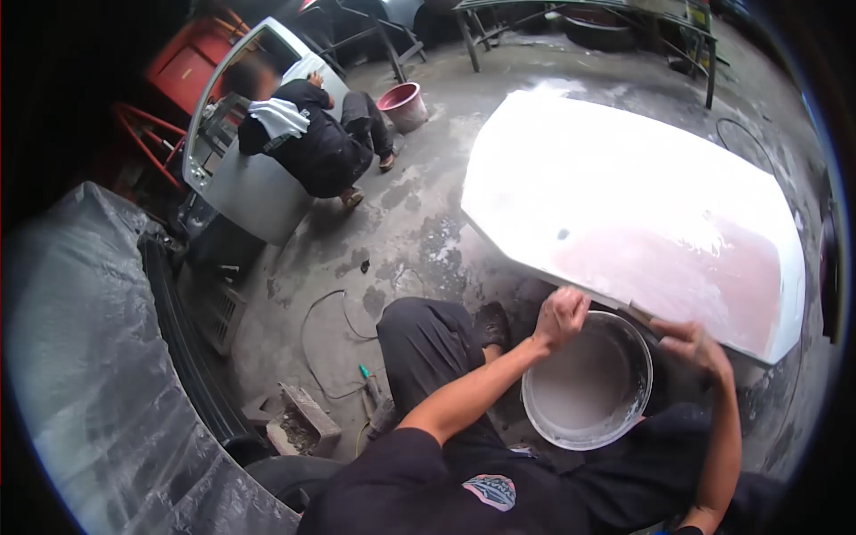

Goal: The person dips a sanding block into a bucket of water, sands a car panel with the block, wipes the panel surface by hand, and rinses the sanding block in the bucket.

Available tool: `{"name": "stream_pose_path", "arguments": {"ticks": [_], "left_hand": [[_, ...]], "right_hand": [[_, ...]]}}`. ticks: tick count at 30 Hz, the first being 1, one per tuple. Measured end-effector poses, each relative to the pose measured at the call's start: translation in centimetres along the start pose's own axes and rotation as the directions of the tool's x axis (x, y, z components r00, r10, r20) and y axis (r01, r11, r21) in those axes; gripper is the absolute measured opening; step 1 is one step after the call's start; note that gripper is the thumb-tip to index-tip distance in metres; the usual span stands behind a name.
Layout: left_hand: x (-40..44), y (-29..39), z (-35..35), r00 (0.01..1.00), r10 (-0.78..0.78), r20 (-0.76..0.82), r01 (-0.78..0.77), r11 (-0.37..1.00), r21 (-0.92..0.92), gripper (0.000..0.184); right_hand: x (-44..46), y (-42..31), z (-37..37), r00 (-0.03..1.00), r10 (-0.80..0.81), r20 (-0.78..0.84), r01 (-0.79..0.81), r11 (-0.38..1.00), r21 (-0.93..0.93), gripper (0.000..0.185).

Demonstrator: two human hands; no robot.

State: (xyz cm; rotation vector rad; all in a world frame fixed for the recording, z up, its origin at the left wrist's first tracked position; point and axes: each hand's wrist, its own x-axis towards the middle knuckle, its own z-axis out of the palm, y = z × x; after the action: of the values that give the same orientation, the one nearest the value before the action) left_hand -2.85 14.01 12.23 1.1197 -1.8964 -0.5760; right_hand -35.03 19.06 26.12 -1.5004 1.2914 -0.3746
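Note:
My left hand [563, 316] is closed at the near edge of a large white panel [624, 178], above the left rim of a bucket; what it holds, if anything, is hidden. Cloudy grey liquid fills part of the bucket [532, 406], which stands between my legs. To the right, my right hand [694, 346] is bent around a thin dark piece [644, 317] at the panel's edge, past the bucket's right rim. Its fingers are somewhat blurred. A pinkish patch covers the panel's near right part.
A co-worker [312, 143] crouches at a car door [259, 201] at upper left, near a red bucket [403, 107]. A metal-legged bench [588, 7] stands behind. Cables [308, 330], a concrete block [303, 423] and plastic sheeting [98, 357] lie to the left.

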Motion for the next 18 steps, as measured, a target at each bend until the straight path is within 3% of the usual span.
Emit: {"name": "stream_pose_path", "arguments": {"ticks": [1,2,4,5,7,8,10,12,14,16,18], "left_hand": [[-1.1,0.9,-0.4,0.992,-0.117,0.04,0.117,0.993,-0.001,0.023],[-2.2,2.2,-0.6,0.995,-0.099,0.032,0.1,0.995,-0.023,0.031],[-6.6,-1.3,3.3,0.968,-0.052,0.245,0.028,0.994,0.102,0.021],[-7.6,-1.3,4.0,0.797,-0.264,0.543,0.075,0.936,0.344,0.02],[-10.3,-3.5,5.7,0.546,-0.307,0.779,-0.034,0.921,0.387,0.023],[-11.4,-4.4,6.2,0.49,-0.291,0.822,-0.049,0.932,0.359,0.023],[-13.1,-6.6,8.3,0.483,-0.259,0.837,-0.118,0.928,0.355,0.021],[-13.1,-6.7,9.2,0.51,-0.249,0.823,-0.142,0.92,0.366,0.02],[-13.3,-7.1,10.4,0.536,-0.244,0.808,-0.161,0.91,0.381,0.019],[-14.6,-8.7,12.0,0.525,-0.323,0.787,-0.168,0.868,0.468,0.019],[-16.7,-10.6,13.4,0.49,-0.319,0.811,-0.214,0.858,0.466,0.02]], "right_hand": [[0.3,0.3,1.4,0.998,0.003,0.058,-0.007,0.998,0.061,0.049],[0.9,1.0,3.1,0.993,0.005,0.116,-0.02,0.992,0.123,0.048],[2.5,3.5,6.4,0.984,0.055,0.172,-0.054,0.999,-0.011,0.046],[3.1,4.5,8.1,0.979,0.092,0.182,-0.076,0.993,-0.093,0.047],[4.9,8.3,12.0,0.977,0.123,0.172,-0.087,0.975,-0.204,0.049],[6.0,10.8,13.8,0.98,0.118,0.162,-0.078,0.97,-0.232,0.05],[7.7,11.9,16.8,0.98,0.192,0.062,-0.142,0.876,-0.46,0.052],[10.0,15.2,19.1,0.983,0.178,0.041,-0.127,0.826,-0.549,0.048],[12.5,19.9,21.5,0.957,0.287,-0.04,-0.242,0.715,-0.656,0.042],[16.0,30.2,24.7,0.949,0.306,0.077,-0.158,0.673,-0.723,0.04],[16.6,33.4,27.8,0.947,0.313,0.079,-0.174,0.702,-0.691,0.045]]}}
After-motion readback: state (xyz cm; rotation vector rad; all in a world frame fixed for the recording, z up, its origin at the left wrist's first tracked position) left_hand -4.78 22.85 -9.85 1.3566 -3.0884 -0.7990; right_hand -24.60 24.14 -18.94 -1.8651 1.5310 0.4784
